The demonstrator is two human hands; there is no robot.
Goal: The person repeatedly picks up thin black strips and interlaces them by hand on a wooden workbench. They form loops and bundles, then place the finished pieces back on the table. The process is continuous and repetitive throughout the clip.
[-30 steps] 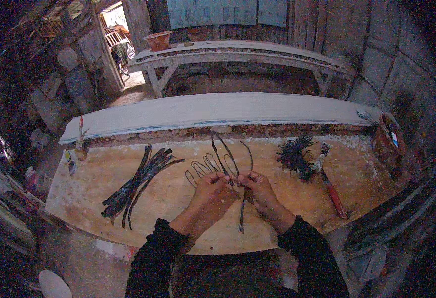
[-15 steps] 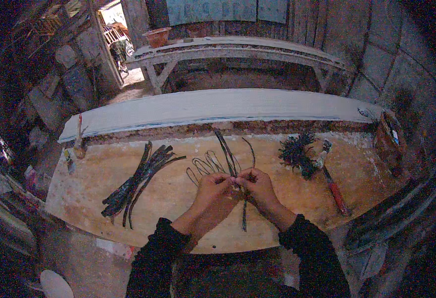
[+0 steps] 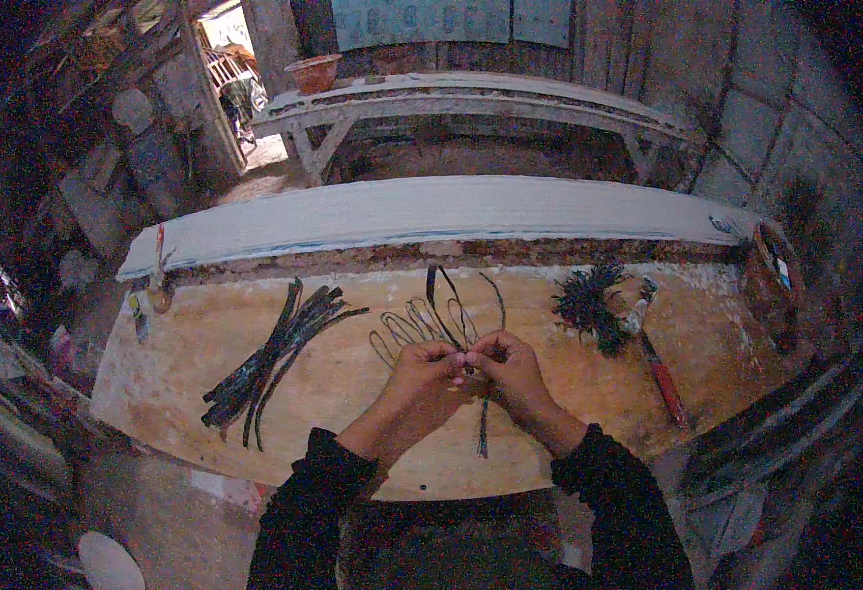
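My left hand (image 3: 426, 379) and my right hand (image 3: 512, 377) meet at the middle of the board, thumbs and fingertips pinched together. Between them is a dark, flat strip (image 3: 432, 287), its ends standing up beyond my fingers. Just past my left hand lies a thin wire bent into several long loops (image 3: 407, 323). A thin dark strand (image 3: 499, 295) curves behind my right hand, and a dark twisted end (image 3: 484, 433) shows below it. The exact grip point is hidden by my fingers. To the left rests a bundle of dark strips (image 3: 272, 359).
On the right of the wooden board (image 3: 353, 433) lie a bushy black fringed bundle (image 3: 589, 307) and a red-handled tool (image 3: 663, 383). A long whitish slab (image 3: 431, 208) runs along the far edge. A basket-like container (image 3: 774, 265) stands far right. Behind is a bench (image 3: 471, 93) with a reddish pot (image 3: 314, 73).
The dark strip's upper ends have spread apart and shifted slightly between my fingers. Both hands stay pinched at almost the same place.
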